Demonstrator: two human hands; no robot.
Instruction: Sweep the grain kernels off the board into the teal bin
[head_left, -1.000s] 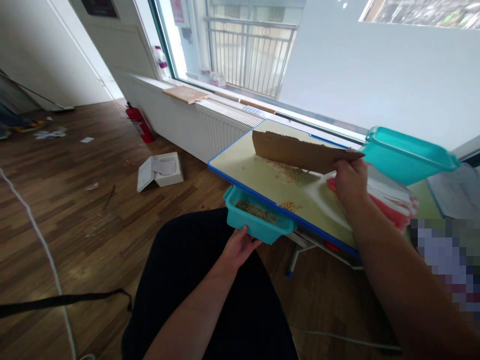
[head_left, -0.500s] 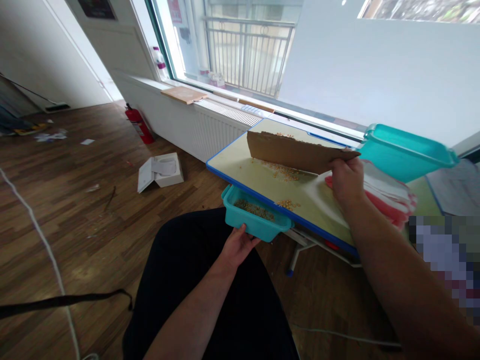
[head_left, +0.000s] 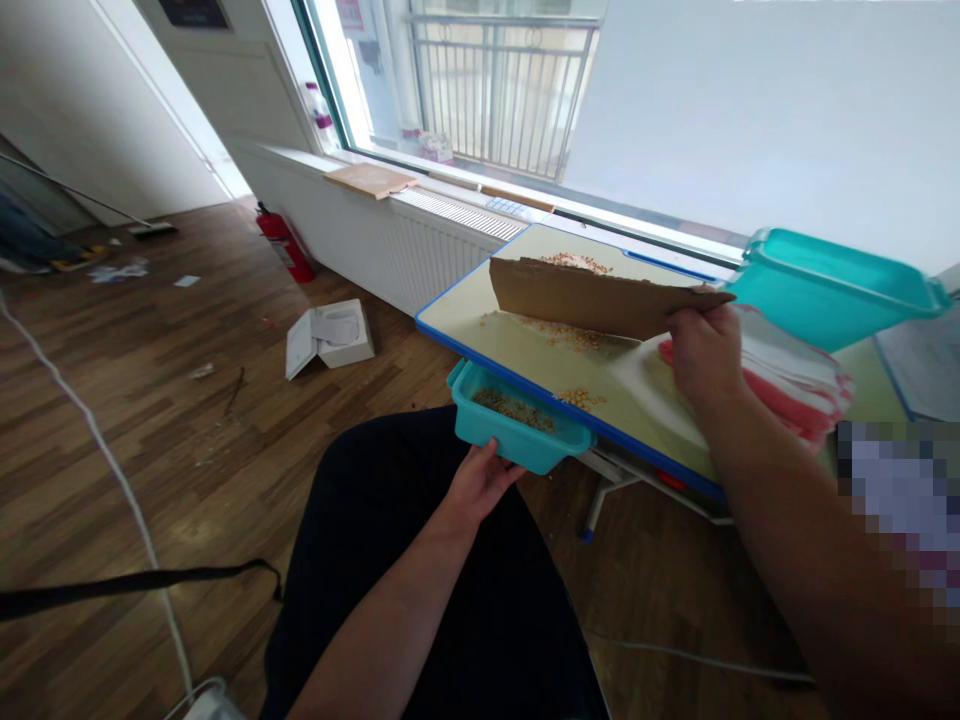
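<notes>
My left hand (head_left: 484,482) grips a small teal plastic tub (head_left: 502,430) from below, just under the front edge of the table (head_left: 517,350). Mixed grains or seeds (head_left: 517,408) cover the tub's bottom. In my right hand (head_left: 706,350) is the end of a long brown cardboard strip (head_left: 577,297), standing on its long edge on the tabletop. Yellow-orange kernels, like corn, lie before the strip (head_left: 574,335), behind it (head_left: 577,262) and at the table's front edge (head_left: 580,399). The strip hides part of the tabletop.
A folded red-and-white cloth (head_left: 795,375) and a large teal bin (head_left: 840,285) are at the right of the table. A radiator (head_left: 442,240) runs below the window. On the floor are an open white box (head_left: 334,335), a fire extinguisher (head_left: 285,243) and a white cable (head_left: 112,455).
The view has tilted down and shifted slightly, so more kernels show behind the cardboard strip. Both hands keep their holds, and the strip stays at nearly the same place on the table.
</notes>
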